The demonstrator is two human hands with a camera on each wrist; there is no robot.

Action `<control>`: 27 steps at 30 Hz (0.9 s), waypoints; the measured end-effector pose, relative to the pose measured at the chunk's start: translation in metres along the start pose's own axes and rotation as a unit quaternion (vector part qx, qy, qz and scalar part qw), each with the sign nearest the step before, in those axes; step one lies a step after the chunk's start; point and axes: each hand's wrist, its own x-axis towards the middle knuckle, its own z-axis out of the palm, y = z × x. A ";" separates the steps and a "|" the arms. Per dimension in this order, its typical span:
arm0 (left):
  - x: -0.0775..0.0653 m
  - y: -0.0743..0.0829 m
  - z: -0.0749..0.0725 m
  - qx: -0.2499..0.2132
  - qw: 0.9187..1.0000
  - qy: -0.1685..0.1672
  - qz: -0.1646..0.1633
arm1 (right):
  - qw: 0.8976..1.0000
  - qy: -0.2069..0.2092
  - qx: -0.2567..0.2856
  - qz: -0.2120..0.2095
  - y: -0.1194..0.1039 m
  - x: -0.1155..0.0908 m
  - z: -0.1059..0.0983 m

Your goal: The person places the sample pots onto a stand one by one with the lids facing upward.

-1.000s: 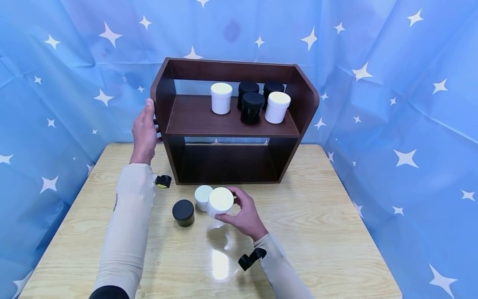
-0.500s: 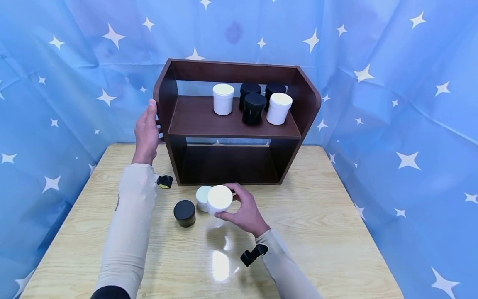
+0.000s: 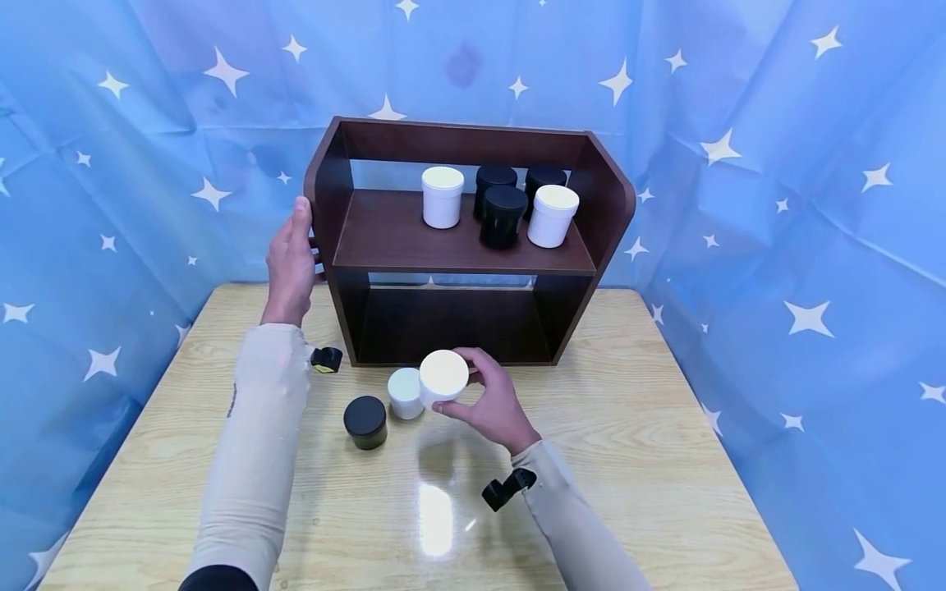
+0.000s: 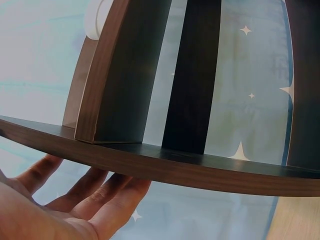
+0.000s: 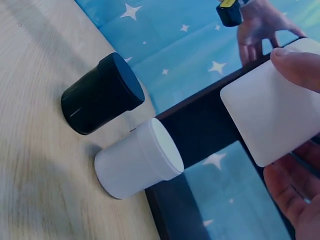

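Observation:
My right hand [image 3: 497,404] grips a white lidded jar [image 3: 441,387] between thumb and fingers. In the right wrist view that jar [image 5: 272,107] is raised off the table. Below it on the wood stand another white jar [image 3: 405,396] and a black jar [image 3: 365,424], both upright. My left hand [image 3: 289,267] rests against the outer left side of a dark brown two-tier shelf [image 3: 414,246]. The left wrist view shows its fingers [image 4: 120,205] stretched out, tips touching the side panel.
On the upper tier are a white jar [image 3: 442,199] left of centre, several black jars [image 3: 502,217], and one more white jar [image 3: 552,217] at the right. A blue star-patterned curtain [image 3: 776,205] surrounds the wooden table [image 3: 628,460].
My right hand has lifted the white jar slightly, moving it toward the shelf and a little right. The left hand stays against the shelf side.

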 end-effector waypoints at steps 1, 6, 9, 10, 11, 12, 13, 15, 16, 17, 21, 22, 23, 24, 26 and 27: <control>0.000 0.000 0.000 0.000 1.000 0.000 0.001 | 1.000 0.003 0.004 0.005 0.000 0.001 0.000; 0.000 0.000 -0.001 0.004 1.000 -0.003 0.000 | 0.999 0.005 0.022 0.036 -0.003 0.004 -0.001; 0.001 0.000 -0.001 0.001 1.000 -0.007 0.002 | 0.999 0.004 0.026 0.041 -0.005 0.006 -0.002; 0.001 0.000 -0.001 0.001 1.000 -0.007 0.003 | 0.999 0.004 0.025 0.040 -0.006 0.007 -0.002; 0.001 -0.001 0.000 0.000 1.000 -0.007 0.003 | 0.999 0.005 0.024 0.040 -0.007 0.009 -0.003; 0.001 -0.001 0.000 0.000 1.000 -0.007 0.004 | 0.999 0.005 0.023 0.038 -0.009 0.010 -0.004; 0.001 -0.001 0.000 0.000 1.000 -0.006 0.004 | 0.999 0.006 0.021 0.036 -0.010 0.011 -0.004; 0.000 0.000 0.000 0.002 1.000 -0.003 0.004 | 0.999 0.007 0.014 0.033 -0.011 0.014 -0.006; 0.000 0.000 0.000 0.002 1.000 -0.003 0.004 | 0.999 0.009 0.012 0.031 -0.012 0.015 -0.006; 0.000 0.000 0.000 0.002 1.000 -0.002 0.005 | 0.999 0.011 0.011 0.030 -0.013 0.016 -0.007; -0.001 0.000 0.001 0.003 1.000 -0.001 0.007 | 0.999 0.019 0.011 0.024 -0.015 0.019 -0.009; -0.001 0.000 0.002 0.002 1.000 -0.002 0.008 | 0.999 0.022 0.012 0.025 -0.016 0.020 -0.009; -0.001 0.000 0.001 0.003 1.000 -0.001 0.008 | 0.999 0.024 0.014 0.024 -0.016 0.020 -0.010; -0.001 0.001 0.001 0.003 1.000 -0.001 0.007 | 0.999 0.025 0.016 0.024 -0.017 0.021 -0.010; -0.001 0.001 0.001 0.003 1.000 -0.001 0.006 | 0.999 0.030 0.019 0.025 -0.018 0.022 -0.011; -0.001 0.001 0.001 0.003 1.000 -0.002 0.005 | 0.999 0.032 0.020 0.025 -0.018 0.022 -0.011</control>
